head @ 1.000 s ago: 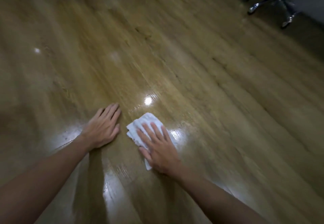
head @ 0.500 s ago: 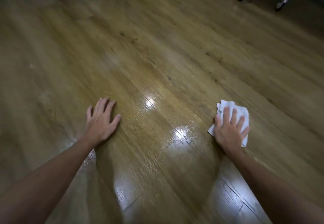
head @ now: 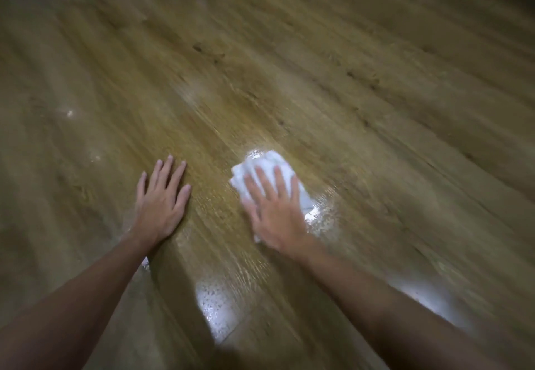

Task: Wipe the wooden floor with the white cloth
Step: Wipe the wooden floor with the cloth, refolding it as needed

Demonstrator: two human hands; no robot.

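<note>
Right hand: the right hand (head: pixel 276 213) lies flat on the white cloth (head: pixel 269 171), fingers straight and spread, pressing it to the wooden floor (head: pixel 347 94).
Left hand: the left hand (head: pixel 162 195) rests palm-down on bare boards just left of the cloth, fingers straight, holding nothing.
Cloth: bunched, partly under the right palm, its far edge poking out beyond the fingertips.
Floor: glossy patches near the cloth look wet, though that is a judgement.
Risk, slip: the bracing left hand could skid if the sheen is moisture.
Risk, cloth: held only by downward pressure, it may roll or slide out from under the palm mid-stroke.
Risk, coverage: the bunched cloth touches a small area, so streaks may be missed.
</note>
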